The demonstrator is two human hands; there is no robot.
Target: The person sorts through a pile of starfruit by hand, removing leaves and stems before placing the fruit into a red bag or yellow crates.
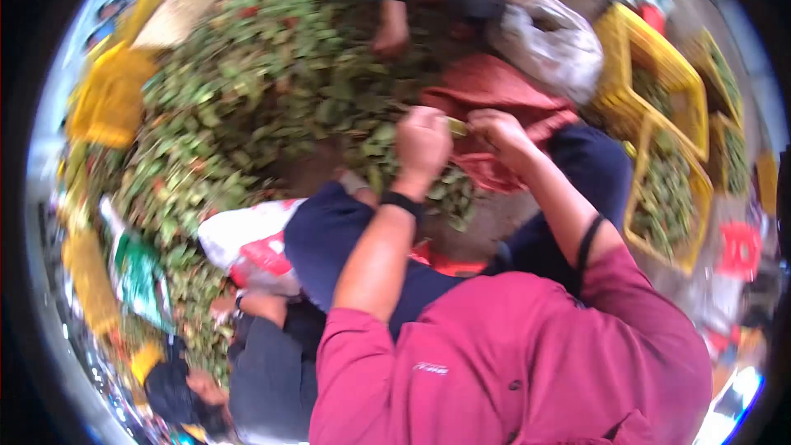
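My left hand (423, 147) is closed, with a small yellow-green piece of plant (456, 126) showing at its fingertips. Close by on the right, my right hand (499, 132) is closed in a pinch at the other end of that piece; blur hides its exact kind. Both hands are above my lap, over the near edge of a red mesh sack (494, 86). Below and beside my left hand lie loose green leafy pieces (453, 196), part of the large heap (247, 91).
A co-worker's hand (391, 35) reaches into the heap opposite, near a white sack (554, 45). Yellow crates (704, 214) with green pieces stand at right; another yellow crate (105, 103) is at left. Another person (272, 371) sits at lower left, near a white-red bag (247, 235).
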